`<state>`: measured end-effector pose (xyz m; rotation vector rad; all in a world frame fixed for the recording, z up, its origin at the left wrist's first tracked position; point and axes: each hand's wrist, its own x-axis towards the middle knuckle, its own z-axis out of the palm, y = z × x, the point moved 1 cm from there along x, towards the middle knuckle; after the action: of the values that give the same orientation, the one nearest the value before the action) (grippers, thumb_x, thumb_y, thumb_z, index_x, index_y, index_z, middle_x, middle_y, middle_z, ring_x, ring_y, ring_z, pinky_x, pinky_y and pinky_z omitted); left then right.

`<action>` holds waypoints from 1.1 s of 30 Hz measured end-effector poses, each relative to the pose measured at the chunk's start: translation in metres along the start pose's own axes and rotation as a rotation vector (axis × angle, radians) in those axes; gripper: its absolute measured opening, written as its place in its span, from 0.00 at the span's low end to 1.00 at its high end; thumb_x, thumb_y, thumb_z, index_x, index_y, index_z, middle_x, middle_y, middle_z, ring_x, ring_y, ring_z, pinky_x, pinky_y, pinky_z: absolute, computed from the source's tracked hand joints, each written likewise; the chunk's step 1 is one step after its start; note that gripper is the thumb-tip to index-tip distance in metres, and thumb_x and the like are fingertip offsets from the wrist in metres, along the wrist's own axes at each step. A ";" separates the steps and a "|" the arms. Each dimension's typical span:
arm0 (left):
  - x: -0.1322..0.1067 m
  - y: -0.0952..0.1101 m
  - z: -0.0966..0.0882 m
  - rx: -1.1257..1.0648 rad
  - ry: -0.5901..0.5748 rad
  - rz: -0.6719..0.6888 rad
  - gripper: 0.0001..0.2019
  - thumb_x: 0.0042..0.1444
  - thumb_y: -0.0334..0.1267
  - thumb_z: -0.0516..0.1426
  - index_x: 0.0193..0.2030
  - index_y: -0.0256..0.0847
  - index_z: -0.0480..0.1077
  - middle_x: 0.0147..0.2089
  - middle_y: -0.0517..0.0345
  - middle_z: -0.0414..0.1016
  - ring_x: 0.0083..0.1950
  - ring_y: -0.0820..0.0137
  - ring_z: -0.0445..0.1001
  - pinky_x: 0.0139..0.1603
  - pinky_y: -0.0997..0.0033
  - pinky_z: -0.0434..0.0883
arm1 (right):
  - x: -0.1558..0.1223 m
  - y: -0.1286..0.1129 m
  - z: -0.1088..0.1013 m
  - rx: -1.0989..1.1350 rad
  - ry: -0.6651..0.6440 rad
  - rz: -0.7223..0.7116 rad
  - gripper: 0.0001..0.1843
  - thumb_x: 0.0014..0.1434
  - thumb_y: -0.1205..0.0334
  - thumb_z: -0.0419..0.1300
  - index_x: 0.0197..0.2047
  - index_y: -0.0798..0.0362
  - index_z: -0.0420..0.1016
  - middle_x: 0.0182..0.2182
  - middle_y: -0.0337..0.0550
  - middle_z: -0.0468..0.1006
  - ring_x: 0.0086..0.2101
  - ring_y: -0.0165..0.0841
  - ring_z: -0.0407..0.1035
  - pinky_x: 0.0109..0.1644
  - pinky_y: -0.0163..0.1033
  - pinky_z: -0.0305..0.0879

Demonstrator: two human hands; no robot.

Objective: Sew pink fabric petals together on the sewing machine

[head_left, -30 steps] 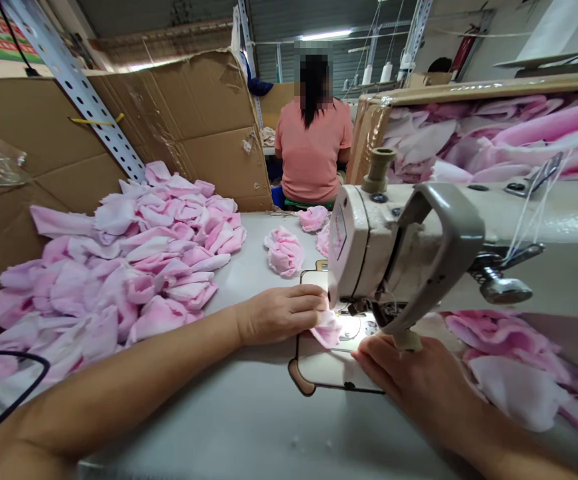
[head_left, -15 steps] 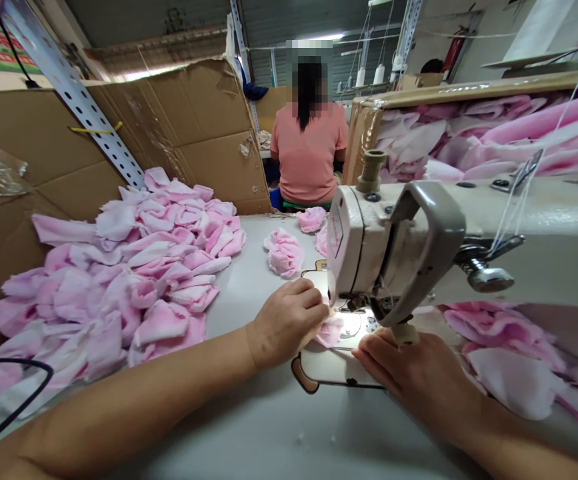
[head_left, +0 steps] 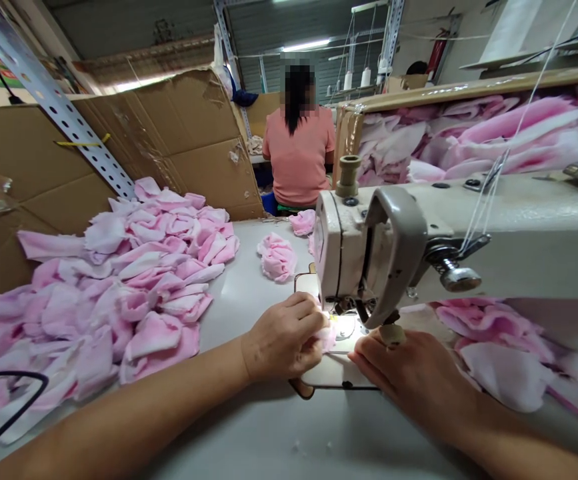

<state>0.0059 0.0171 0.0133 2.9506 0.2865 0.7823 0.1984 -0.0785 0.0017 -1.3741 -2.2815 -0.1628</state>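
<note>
A head-level view looks down over a pale grey work table (head_left: 249,433). At the far left a black cable (head_left: 9,400) loops over the table edge, and cardboard boxes (head_left: 179,133) stand behind as a wall, with a perforated metal strut (head_left: 53,107) leaning across them. A wide pile of pink fabric pieces (head_left: 119,287) lies on the left half of the table, below the boxes. The left forearm reaches in from the lower left. The left hand (head_left: 281,337) is at the front of the sewing machine, its fingers (head_left: 311,327) curled together and pinched on a small pink fabric piece (head_left: 327,337), which lies on the lit needle plate (head_left: 336,373) just under the machine's head. Beyond the hand, a few gathered pink bundles (head_left: 276,257) sit on the table. Further back another person (head_left: 299,157) in a coral shirt sits turned away. The cream sewing machine (head_left: 369,233) fills the middle and right, with white thread (head_left: 493,173) running up from its arm. The right hand (head_left: 413,377) lies palm down just right of the needle plate, its fingers stretched out flat and pointing at the small piece; it grips nothing that shows. More loose pink fabric (head_left: 509,360) lies under the machine's arm at the right, and a carton packed with pink fabric (head_left: 469,130) stands behind the machine.
</note>
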 end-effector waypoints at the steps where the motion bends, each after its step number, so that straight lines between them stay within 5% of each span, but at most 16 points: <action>1: -0.001 0.000 0.001 -0.002 0.004 -0.041 0.08 0.57 0.34 0.53 0.28 0.40 0.60 0.30 0.55 0.66 0.41 0.64 0.66 0.42 0.67 0.68 | 0.000 0.000 0.000 0.001 -0.001 0.004 0.13 0.64 0.65 0.51 0.27 0.51 0.67 0.21 0.36 0.70 0.23 0.30 0.63 0.28 0.39 0.46; 7: 0.000 0.000 0.007 0.021 0.030 -0.255 0.07 0.51 0.27 0.57 0.28 0.40 0.62 0.30 0.58 0.66 0.39 0.66 0.66 0.40 0.69 0.68 | -0.001 0.001 0.003 0.012 -0.039 0.053 0.12 0.63 0.65 0.53 0.26 0.51 0.67 0.21 0.35 0.70 0.24 0.30 0.64 0.28 0.39 0.45; 12: 0.003 -0.001 0.011 -0.036 0.045 -0.382 0.08 0.51 0.34 0.60 0.27 0.39 0.65 0.30 0.58 0.67 0.38 0.65 0.67 0.41 0.66 0.69 | -0.003 0.003 0.006 0.033 -0.010 0.041 0.11 0.63 0.64 0.52 0.29 0.51 0.68 0.22 0.35 0.71 0.24 0.30 0.64 0.28 0.38 0.47; 18: 0.000 -0.008 0.012 -0.074 0.074 -0.139 0.05 0.51 0.26 0.54 0.30 0.39 0.67 0.33 0.55 0.69 0.38 0.67 0.66 0.42 0.66 0.69 | -0.001 0.007 0.006 0.220 -0.014 0.171 0.13 0.64 0.63 0.53 0.26 0.51 0.67 0.23 0.35 0.71 0.25 0.29 0.66 0.29 0.35 0.52; 22: -0.002 -0.002 0.004 -0.071 0.018 0.016 0.05 0.53 0.30 0.51 0.33 0.38 0.67 0.34 0.53 0.71 0.38 0.66 0.67 0.42 0.65 0.70 | 0.002 0.008 0.001 0.289 -0.014 0.204 0.12 0.63 0.62 0.54 0.27 0.51 0.68 0.23 0.34 0.71 0.25 0.29 0.66 0.29 0.34 0.54; 26: -0.001 0.004 0.001 0.086 0.004 0.053 0.07 0.59 0.39 0.53 0.38 0.38 0.67 0.34 0.53 0.71 0.38 0.65 0.69 0.41 0.64 0.70 | 0.003 0.009 -0.001 0.386 -0.001 0.268 0.11 0.62 0.62 0.55 0.27 0.50 0.70 0.23 0.33 0.72 0.25 0.28 0.67 0.28 0.33 0.56; 33: 0.004 0.000 0.001 0.241 0.048 0.088 0.06 0.64 0.33 0.50 0.40 0.39 0.68 0.32 0.57 0.73 0.36 0.67 0.71 0.39 0.67 0.67 | -0.001 0.017 0.002 0.301 -0.010 0.267 0.09 0.62 0.61 0.55 0.31 0.50 0.73 0.26 0.37 0.74 0.27 0.30 0.68 0.30 0.35 0.56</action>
<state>0.0093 0.0180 0.0145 3.1922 0.2734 0.8895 0.2124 -0.0704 -0.0032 -1.4969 -2.0038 0.2637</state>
